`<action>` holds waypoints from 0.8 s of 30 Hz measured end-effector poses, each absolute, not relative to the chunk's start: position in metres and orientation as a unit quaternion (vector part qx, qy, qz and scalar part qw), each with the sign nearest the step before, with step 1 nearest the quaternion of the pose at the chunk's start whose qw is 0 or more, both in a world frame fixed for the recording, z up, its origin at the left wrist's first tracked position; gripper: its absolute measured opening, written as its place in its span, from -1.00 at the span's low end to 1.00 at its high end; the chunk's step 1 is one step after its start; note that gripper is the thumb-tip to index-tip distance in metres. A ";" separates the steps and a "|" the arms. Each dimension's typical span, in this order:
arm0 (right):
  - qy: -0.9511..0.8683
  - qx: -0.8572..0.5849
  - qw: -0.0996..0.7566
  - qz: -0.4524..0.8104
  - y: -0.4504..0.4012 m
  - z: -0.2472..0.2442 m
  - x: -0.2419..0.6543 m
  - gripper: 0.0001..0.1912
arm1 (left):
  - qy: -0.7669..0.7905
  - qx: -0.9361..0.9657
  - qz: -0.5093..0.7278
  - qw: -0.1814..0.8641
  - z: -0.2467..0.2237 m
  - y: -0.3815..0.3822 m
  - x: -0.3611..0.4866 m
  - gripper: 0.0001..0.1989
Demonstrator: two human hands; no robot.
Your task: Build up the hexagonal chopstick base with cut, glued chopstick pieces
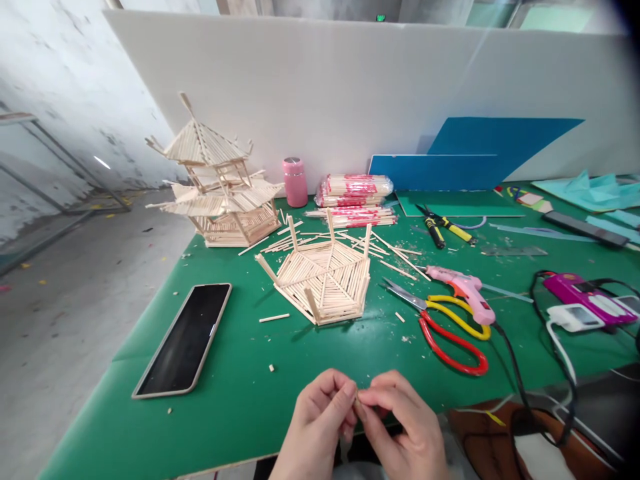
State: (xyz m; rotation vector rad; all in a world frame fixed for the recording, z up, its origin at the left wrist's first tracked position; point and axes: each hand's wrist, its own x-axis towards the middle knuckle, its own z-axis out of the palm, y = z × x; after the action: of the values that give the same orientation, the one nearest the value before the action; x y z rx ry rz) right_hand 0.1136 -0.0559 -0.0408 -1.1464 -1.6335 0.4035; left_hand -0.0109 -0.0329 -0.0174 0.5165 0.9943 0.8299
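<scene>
My left hand (320,420) and my right hand (403,423) meet at the table's front edge, fingertips pinched together around something tiny that I cannot make out. Beyond them sits a hexagonal base of wooden sticks (327,280) with several upright posts around its rim. A short loose stick (274,318) lies left of the base. To its right are scissors (425,305) with one red and one yellow handle, and a pink glue gun (465,290). Loose sticks (400,260) are scattered behind and beside the base.
A stick pagoda (225,193) stands at the back left, near a pink bottle (295,183) and bundled sticks (355,190). A phone (185,340) lies at left. Pliers (433,227), a purple power strip (587,297) and cables are at right.
</scene>
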 end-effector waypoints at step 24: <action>-0.733 -0.437 0.483 0.196 -0.024 -0.034 0.111 -0.84 | 0.473 0.214 0.362 0.774 -0.025 -0.004 -0.021 -0.54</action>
State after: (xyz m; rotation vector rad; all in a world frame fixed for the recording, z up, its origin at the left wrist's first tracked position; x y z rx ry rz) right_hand 0.1106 -0.0243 -0.0336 -1.0656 -1.7871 0.4767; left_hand -0.0206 -0.0044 -0.0252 0.4634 1.0250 0.7835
